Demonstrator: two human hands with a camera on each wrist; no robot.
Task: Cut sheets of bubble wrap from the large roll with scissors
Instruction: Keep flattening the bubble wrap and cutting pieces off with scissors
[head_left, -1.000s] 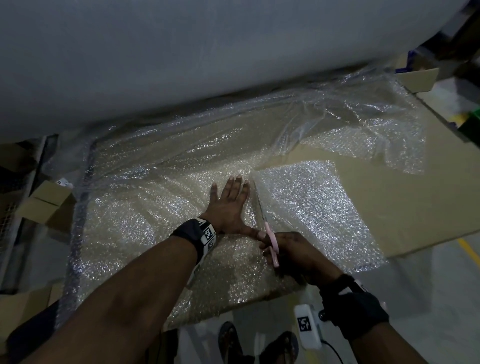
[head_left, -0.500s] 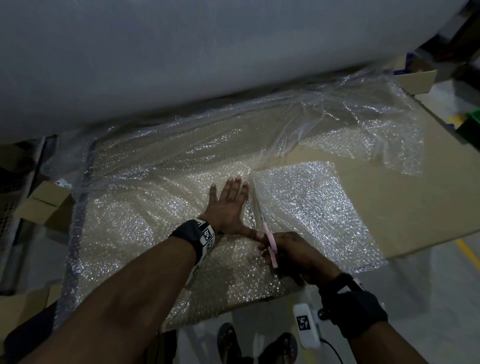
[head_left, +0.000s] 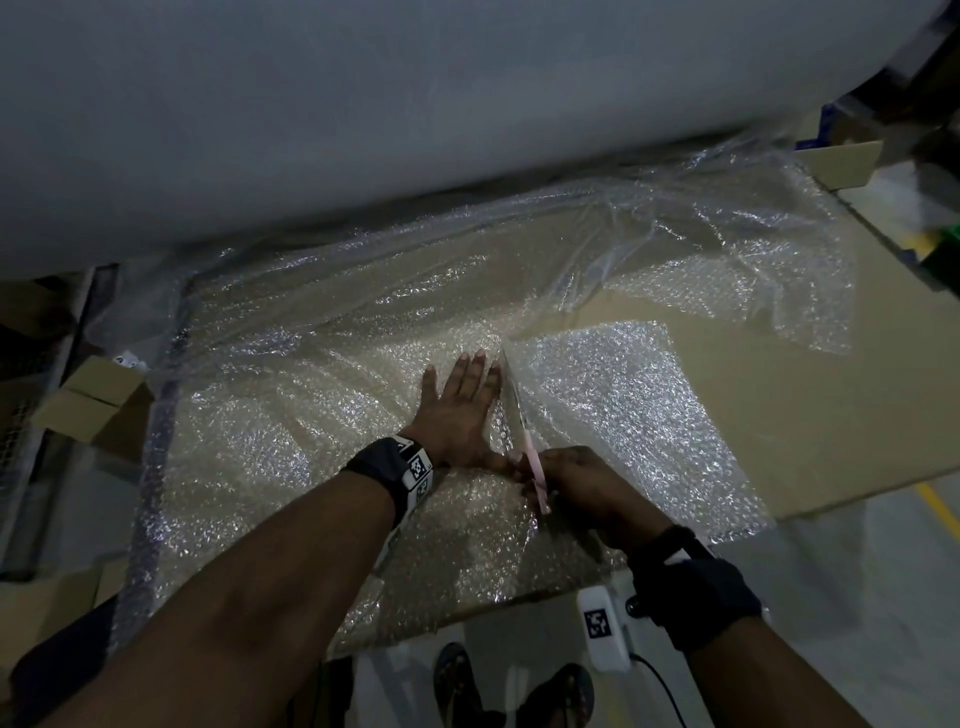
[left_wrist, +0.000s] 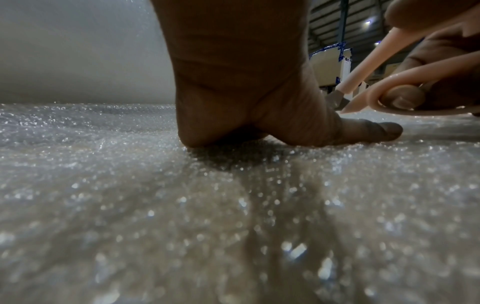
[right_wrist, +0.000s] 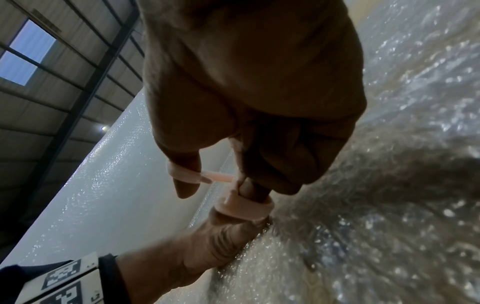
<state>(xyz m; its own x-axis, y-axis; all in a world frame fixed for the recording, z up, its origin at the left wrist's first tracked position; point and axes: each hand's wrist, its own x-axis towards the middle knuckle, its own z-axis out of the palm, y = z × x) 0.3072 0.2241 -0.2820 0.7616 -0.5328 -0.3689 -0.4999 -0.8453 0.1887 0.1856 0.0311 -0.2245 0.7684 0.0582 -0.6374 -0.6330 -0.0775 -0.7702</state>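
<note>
The large white roll fills the top of the head view. Bubble wrap runs from it over brown cardboard on the floor. My left hand lies flat on the wrap, fingers straight, thumb stretched right toward the scissors. My right hand grips pink-handled scissors, thumb and fingers through the loops. The blades point away along the cut line beside my left fingers. A partly cut piece lies right of the blades. The pink handles show beside my left thumb.
Small cardboard boxes sit at the left edge and another box at the far right. Grey floor with a yellow line lies right of the cardboard. My sandalled feet stand at the near edge of the wrap.
The scissors and my right hand have crept slightly forward along the cut. My left hand stays flat in place on the wrap.
</note>
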